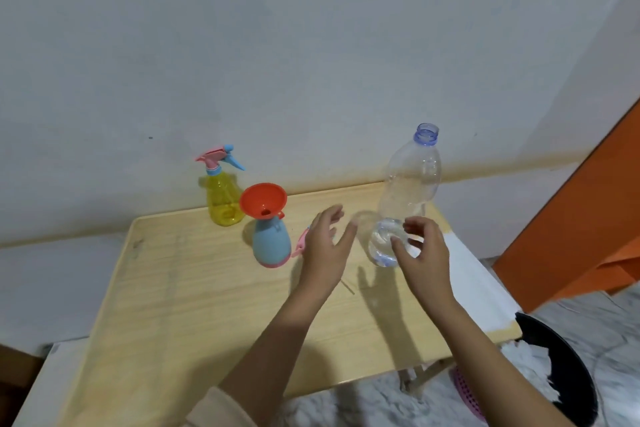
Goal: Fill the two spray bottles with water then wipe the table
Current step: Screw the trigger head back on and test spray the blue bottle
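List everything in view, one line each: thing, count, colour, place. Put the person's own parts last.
table: one, light wood, centre, against the wall
yellow spray bottle: one, yellow with pink and blue trigger head on, far edge of the table
blue spray bottle: one, blue with pink base, head off, in front of the yellow one
funnel: one, orange-red, seated in the blue bottle's neck
spray head: one, pink, partly hidden behind the left hand
water bottle: one, clear, uncapped, nearly empty, upright on the table's right side
black object: one, black, lower right, unclear what
left hand: open, left of the water bottle
right hand: open, at the water bottle's base
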Available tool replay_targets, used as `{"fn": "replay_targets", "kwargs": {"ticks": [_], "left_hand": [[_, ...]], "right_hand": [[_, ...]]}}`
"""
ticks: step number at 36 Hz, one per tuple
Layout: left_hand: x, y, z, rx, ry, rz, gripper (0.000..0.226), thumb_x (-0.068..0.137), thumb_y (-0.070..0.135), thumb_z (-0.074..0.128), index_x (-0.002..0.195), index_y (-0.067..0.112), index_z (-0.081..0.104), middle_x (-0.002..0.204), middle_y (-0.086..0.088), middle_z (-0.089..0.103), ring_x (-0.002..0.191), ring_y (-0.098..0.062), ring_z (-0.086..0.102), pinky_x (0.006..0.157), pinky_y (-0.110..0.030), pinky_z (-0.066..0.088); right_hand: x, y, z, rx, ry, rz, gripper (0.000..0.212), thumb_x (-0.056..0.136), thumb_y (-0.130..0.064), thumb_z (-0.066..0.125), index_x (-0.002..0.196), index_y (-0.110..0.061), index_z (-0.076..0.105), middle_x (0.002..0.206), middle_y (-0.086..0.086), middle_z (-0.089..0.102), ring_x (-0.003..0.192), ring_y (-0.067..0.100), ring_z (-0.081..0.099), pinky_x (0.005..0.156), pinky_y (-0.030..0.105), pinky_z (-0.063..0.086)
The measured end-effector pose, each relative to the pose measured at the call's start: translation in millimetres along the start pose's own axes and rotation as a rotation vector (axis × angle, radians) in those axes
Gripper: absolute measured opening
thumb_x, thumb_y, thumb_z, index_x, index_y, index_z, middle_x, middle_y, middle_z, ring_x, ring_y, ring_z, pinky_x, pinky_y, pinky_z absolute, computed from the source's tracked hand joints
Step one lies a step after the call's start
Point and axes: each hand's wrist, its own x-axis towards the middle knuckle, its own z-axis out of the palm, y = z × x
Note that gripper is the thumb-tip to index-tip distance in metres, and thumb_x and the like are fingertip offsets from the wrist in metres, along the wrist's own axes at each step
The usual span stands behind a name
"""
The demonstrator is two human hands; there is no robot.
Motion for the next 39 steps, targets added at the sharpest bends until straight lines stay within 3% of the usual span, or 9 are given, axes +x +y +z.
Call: {"fn": "replay_targets", "kwargs": {"ticks": [3, 8, 13, 18, 20, 25, 32, 36, 39], "left_hand": [[-13, -34, -36, -0.04, 0.184, -0.091, 0.015, 0.087, 0.026, 0.066, 0.1, 0.032, 0.06, 0.104, 0.007, 0.063, 0.102, -0.012, 0.062, 0.093, -0.034, 0.05], [-2, -86, -89, -0.047, 0.322, -0.314, 0.027, 0.075, 0.031, 0.074, 0.093, 0.035, 0.054, 0.107, 0.001, 0.059, 0.106, -0.023, 0.059, 0.092, -0.054, 0.049], [30, -103, -111, 0.054, 0.204, -0.29, 0.084, 0.058, 0.046, 0.077, 0.131, 0.021, 0.044, 0.128, 0.008, 0.044, 0.123, -0.014, 0.046, 0.104, -0.041, 0.042], [53, -112, -109, 0.145, 0.119, -0.176, 0.067, 0.061, 0.005, 0.082, 0.116, 0.029, 0.053, 0.109, 0.013, 0.062, 0.106, -0.01, 0.061, 0.088, -0.031, 0.048], [58, -109, -106, 0.164, 0.081, -0.247, 0.065, 0.067, -0.008, 0.077, 0.121, 0.015, 0.049, 0.1, 0.02, 0.058, 0.098, -0.002, 0.058, 0.083, -0.021, 0.046], [53, -108, -96, 0.137, 0.191, -0.292, 0.055, 0.066, 0.025, 0.077, 0.116, 0.019, 0.054, 0.112, -0.002, 0.062, 0.103, -0.015, 0.06, 0.091, -0.032, 0.048], [52, -109, -100, 0.221, 0.232, -0.296, 0.061, 0.07, 0.021, 0.081, 0.124, 0.011, 0.055, 0.115, -0.005, 0.061, 0.107, -0.018, 0.058, 0.09, -0.03, 0.048], [48, -111, -105, 0.232, 0.197, -0.273, 0.072, 0.062, 0.037, 0.072, 0.128, 0.018, 0.052, 0.12, 0.0, 0.057, 0.107, -0.016, 0.054, 0.072, -0.009, 0.047], [44, -114, -111, 0.224, 0.199, -0.253, 0.078, 0.058, 0.049, 0.069, 0.129, 0.021, 0.051, 0.122, 0.0, 0.055, 0.109, -0.018, 0.054, 0.082, -0.028, 0.052]], "right_hand": [[-5, -15, 27, 0.013, -0.122, -0.085, 0.03, 0.081, -0.009, 0.068, 0.106, -0.018, 0.054, 0.105, -0.001, 0.057, 0.1, 0.01, 0.056, 0.088, 0.02, 0.045], [11, -49, 77, 0.016, -0.387, -0.179, 0.049, 0.078, -0.02, 0.074, 0.121, -0.017, 0.05, 0.117, -0.006, 0.051, 0.11, -0.001, 0.048, 0.092, 0.014, 0.039], [44, -78, 128, -0.027, -0.576, -0.205, 0.09, 0.07, -0.038, 0.08, 0.14, -0.014, 0.03, 0.135, 0.0, 0.038, 0.127, 0.009, 0.036, 0.099, 0.019, 0.029], [59, -87, 168, -0.131, -0.701, -0.174, 0.106, 0.067, -0.042, 0.081, 0.146, -0.009, 0.019, 0.145, 0.01, 0.029, 0.134, 0.021, 0.031, 0.106, 0.029, 0.031], [62, -86, 178, -0.16, -0.711, -0.154, 0.104, 0.068, -0.045, 0.08, 0.145, -0.008, 0.02, 0.143, 0.01, 0.03, 0.131, 0.022, 0.033, 0.102, 0.028, 0.032], [68, -80, 186, -0.167, -0.641, -0.13, 0.094, 0.068, -0.044, 0.08, 0.139, -0.007, 0.032, 0.132, 0.009, 0.036, 0.12, 0.022, 0.042, 0.089, 0.018, 0.031], [76, -81, 175, -0.065, -0.614, -0.064, 0.093, 0.065, -0.042, 0.082, 0.14, -0.011, 0.035, 0.131, 0.006, 0.038, 0.117, 0.015, 0.043, 0.089, 0.019, 0.031], [85, -82, 157, 0.014, -0.509, 0.0, 0.088, 0.066, -0.04, 0.082, 0.137, -0.012, 0.04, 0.13, 0.005, 0.04, 0.107, 0.007, 0.04, 0.088, 0.018, 0.032], [87, -62, 139, -0.064, -0.46, 0.042, 0.082, 0.069, -0.038, 0.08, 0.134, -0.009, 0.041, 0.129, 0.007, 0.04, 0.107, 0.01, 0.041, 0.084, 0.014, 0.03]]}}
